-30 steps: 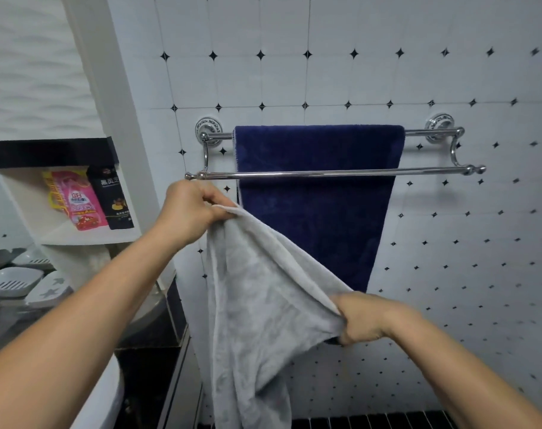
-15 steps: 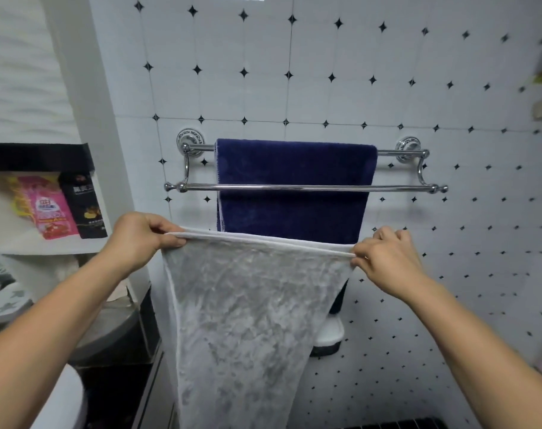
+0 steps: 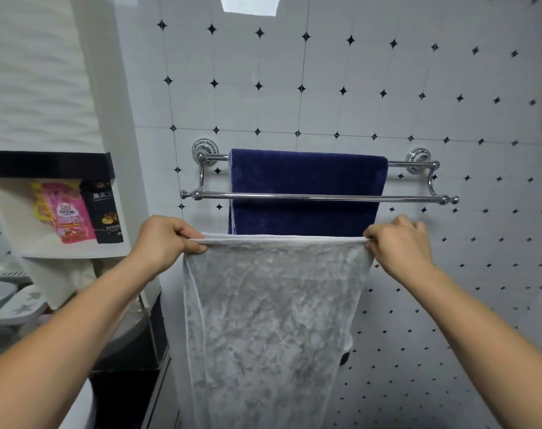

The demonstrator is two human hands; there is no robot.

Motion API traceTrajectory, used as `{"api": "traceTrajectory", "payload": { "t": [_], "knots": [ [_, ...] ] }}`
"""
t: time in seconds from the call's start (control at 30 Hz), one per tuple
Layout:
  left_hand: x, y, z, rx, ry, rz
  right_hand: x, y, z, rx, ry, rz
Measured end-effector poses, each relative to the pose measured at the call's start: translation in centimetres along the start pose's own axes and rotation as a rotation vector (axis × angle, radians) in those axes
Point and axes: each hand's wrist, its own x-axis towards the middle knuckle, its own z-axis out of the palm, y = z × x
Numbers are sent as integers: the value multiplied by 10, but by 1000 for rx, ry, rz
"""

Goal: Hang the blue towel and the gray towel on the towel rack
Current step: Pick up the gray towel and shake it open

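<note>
we hold the gray towel (image 3: 269,320) by its top edge with both hands: the left hand (image 3: 167,239) has fingers and thumb curled tight round the left corner, and the right hand (image 3: 399,246) pinches the right corner between thumb and bent fingers, so neither hand has any slack in its grip. the edge is drawn nearly level and taut between the two fists, and the rest of the cloth hangs straight down in front of us, out past the bottom of the view. the towel rack (image 3: 432,181) is fixed to the tiled wall (image 3: 294,88) above the hands. the blue towel (image 3: 306,187) is already draped over the rear bar (image 3: 399,164) and falls behind the front bar (image 3: 214,196), which carries nothing. we judge the task half done and the step in hand to be the presentation of the gray towel to the front bar. the held edge lies below that bar and just in front of the blue towel's lower part. the next move calls for raising both corners together above the front bar, carrying the edge over it toward the wall, and letting it down behind so the cloth balances on both sides, without dragging the blue towel off. at left, a shelf (image 3: 77,253) holds a pink packet (image 3: 71,212) and a black packet (image 3: 104,212).
</note>
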Motion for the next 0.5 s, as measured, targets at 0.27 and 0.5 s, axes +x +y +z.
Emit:
{"api": "traceTrajectory", "payload": {
  "t": [0.27,0.5],
  "knots": [
    [3,5,-3,-74,9,12,10,6,-30,118,158,127],
    [-2,-12,-1,22,-53,-25,-4,1,-23,226,-221,116]
  ]
}}
